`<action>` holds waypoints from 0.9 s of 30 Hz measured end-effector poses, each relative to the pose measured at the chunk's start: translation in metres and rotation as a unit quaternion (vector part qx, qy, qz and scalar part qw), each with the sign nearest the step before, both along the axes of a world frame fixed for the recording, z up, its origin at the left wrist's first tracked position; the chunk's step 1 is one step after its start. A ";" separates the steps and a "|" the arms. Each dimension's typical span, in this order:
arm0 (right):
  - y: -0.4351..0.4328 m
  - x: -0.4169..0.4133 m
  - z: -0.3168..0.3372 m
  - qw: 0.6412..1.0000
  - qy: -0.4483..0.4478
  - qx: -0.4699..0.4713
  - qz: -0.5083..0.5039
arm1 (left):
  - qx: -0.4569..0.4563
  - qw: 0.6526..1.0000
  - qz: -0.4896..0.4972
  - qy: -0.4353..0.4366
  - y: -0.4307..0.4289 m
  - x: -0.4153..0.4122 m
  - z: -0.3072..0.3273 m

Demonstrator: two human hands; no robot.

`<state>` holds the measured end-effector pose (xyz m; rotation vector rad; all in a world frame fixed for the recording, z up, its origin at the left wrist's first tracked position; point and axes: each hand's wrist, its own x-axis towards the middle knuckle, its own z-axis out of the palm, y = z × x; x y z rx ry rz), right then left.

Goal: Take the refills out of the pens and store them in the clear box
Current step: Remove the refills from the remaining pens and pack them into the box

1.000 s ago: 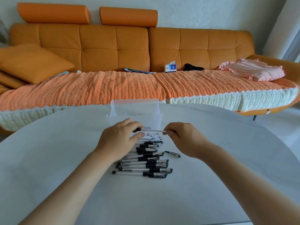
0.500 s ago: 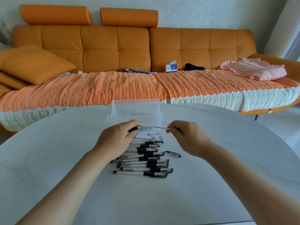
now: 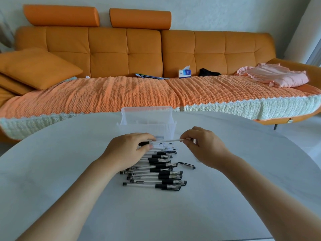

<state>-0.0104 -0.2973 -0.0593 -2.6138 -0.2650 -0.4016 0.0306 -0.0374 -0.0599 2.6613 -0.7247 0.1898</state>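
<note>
Mid-frame, the step in hand looks like drawing one refill out. The left hand (image 3: 128, 150) curls round a pen (image 3: 145, 143), while the right hand (image 3: 205, 145) pinches the free end of its thin white refill (image 3: 168, 140), which spans the gap between them just below the clear box (image 3: 147, 112). The next move probably calls for a straight pull to the right, then a short lift over the box rim. More pens (image 3: 156, 178) lie heaped on the tabletop (image 3: 52, 171) below.

Pens (image 3: 154, 171) on table (image 3: 52, 171), clear box (image 3: 147, 122) behind
</note>
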 end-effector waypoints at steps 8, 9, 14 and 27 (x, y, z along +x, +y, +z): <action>0.024 -0.005 -0.003 0.995 0.037 0.081 0.053 | -0.008 0.999 -0.050 -0.007 -0.020 -0.012 -0.003; 0.025 -0.005 -0.003 0.994 0.040 0.084 0.055 | -0.010 0.999 -0.052 -0.009 -0.021 -0.012 -0.004; 0.019 -0.005 0.001 0.994 0.053 0.090 0.013 | -0.014 0.999 -0.039 -0.019 -0.018 -0.011 -0.007; 0.027 -0.013 0.007 0.988 0.073 0.132 0.037 | -0.046 0.997 -0.044 -0.045 -0.025 -0.015 -0.011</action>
